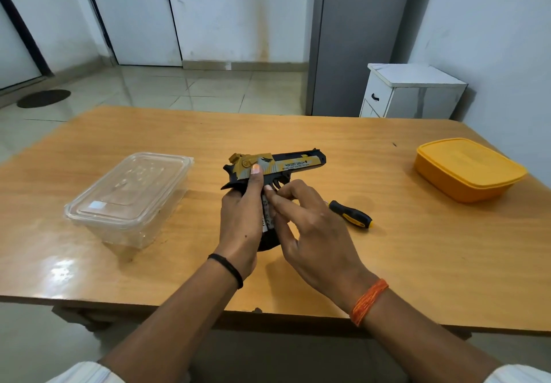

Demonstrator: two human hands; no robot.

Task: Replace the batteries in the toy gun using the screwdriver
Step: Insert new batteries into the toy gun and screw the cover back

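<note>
the left hand (243, 203) is wrapped round the grip of the toy gun (277, 168), thumb up along the slide, holding it upright with the barrel pointing away to the right, likely so that the side of the grip faces the other hand. the right hand (307, 221) has its fingertips (269, 196) pressed in against that grip, just beside the left thumb, and seems to be working at the battery cover or a battery there; whether anything is pinched between them cannot be told. the screwdriver (351, 214) lies loose on the table just beyond the right hand, touched by neither hand, probably parked where it can be picked up again. a clear lidded box (128, 197) stands out to the left of the left hand and a yellow lidded box (468, 169) well off to the right of the right hand. everything rests on a glossy wooden table (417, 263). past the hands are a pale tiled floor, white walls, and a small white cabinet (411, 90) in the corner.
</note>
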